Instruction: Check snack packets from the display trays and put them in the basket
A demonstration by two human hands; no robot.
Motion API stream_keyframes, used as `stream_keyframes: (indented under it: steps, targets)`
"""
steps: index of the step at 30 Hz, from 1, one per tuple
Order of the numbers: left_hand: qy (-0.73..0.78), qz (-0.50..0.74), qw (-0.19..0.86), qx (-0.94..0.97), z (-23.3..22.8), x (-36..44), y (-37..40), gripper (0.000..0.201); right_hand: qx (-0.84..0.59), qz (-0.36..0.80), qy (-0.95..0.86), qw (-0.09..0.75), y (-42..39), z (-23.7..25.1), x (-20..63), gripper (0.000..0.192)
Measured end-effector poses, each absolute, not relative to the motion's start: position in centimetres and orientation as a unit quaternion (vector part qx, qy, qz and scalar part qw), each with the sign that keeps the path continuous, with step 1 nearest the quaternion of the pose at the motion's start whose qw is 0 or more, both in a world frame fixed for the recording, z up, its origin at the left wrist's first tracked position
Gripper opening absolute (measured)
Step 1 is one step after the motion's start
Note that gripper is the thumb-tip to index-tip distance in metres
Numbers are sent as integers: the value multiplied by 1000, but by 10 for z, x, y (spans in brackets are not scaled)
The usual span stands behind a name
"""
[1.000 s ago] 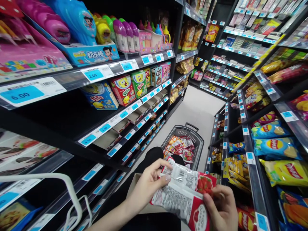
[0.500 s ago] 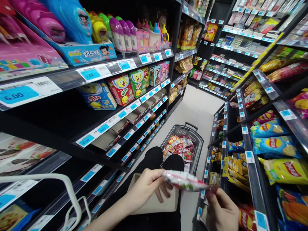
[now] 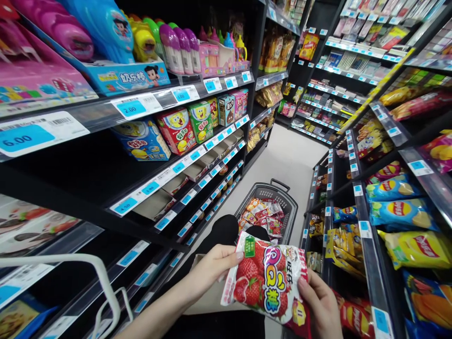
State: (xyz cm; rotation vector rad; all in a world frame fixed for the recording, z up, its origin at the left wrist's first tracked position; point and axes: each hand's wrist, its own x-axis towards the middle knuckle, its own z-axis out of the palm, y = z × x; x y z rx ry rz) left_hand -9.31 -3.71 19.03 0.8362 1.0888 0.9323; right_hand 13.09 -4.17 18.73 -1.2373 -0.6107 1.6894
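Note:
A bag of gummy candy (image 3: 259,278), white and red with strawberries printed on it, is stretched between my two hands with its front turned up. My left hand (image 3: 217,263) pinches its left edge, thumb on top. On the right edge, my right hand (image 3: 319,301) grips it, thumb over the front and fingers behind. Under the bag, an open cardboard box (image 3: 208,296) rests on my lap, mostly covered by the bag and my left arm. Beyond my knees, a grey shopping basket (image 3: 291,207) on the floor holds several red and orange candy bags (image 3: 259,212).
The left shelf (image 3: 92,115) carries toys, boxed snacks and several cardboard trays (image 3: 155,205) behind price tags. Chip bags (image 3: 404,214) fill the right shelf close to my right hand. A white wire rack (image 3: 102,273) juts in at lower left. The aisle floor (image 3: 282,150) runs to a back shelf.
The candy bag, seen edge-on and blurred before, is now turned so its printed front faces up. My right hand has shifted slightly left, and my left hand's fingers have gone behind the bag.

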Motion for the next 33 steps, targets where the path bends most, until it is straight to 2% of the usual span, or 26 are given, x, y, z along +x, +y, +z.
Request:
stream_keyframes:
  steps: [4, 8, 10, 13, 17, 19, 21, 23, 27, 30, 33]
  targets:
    - [466, 408, 701, 354, 190, -98, -38, 48, -508, 671, -279, 463, -44, 182, 133, 26]
    - [379, 460, 751, 285, 199, -94, -43, 36, -510, 608, -372, 481, -40, 175, 134, 25]
    - [296, 452, 813, 216, 202, -88, -44, 45, -499, 568, -438, 487, -34, 170, 132, 24]
    - [225, 354, 898, 135, 203, -78, -40, 60, -452, 547, -505, 491, -25, 163, 126, 26]
    - [265, 318, 900, 136, 198, -70, -36, 41, -404, 524, -560, 498, -19, 161, 108, 31]
    - [259, 327, 895, 159, 192, -68, -37, 62, -398, 512, -585, 488, -18, 164, 96, 32]
    - [251, 319, 895, 183, 184, -65, -40, 76, -407, 521, -592, 461, -16, 166, 87, 20]
    - [275, 328, 887, 176, 175, -62, -40, 70, -434, 525, -574, 456, -11, 164, 84, 6]
    - [369, 421, 821, 117, 166, -59, -34, 48, -458, 526, -519, 494, -4, 148, 100, 18]
    - [418, 504, 747, 117, 170, -58, -28, 41, -429, 568, -481, 512, -14, 137, 109, 56]
    - [421, 575, 692, 114, 175, -59, -27, 30, -446, 565, -447, 531, -32, 135, 105, 76]
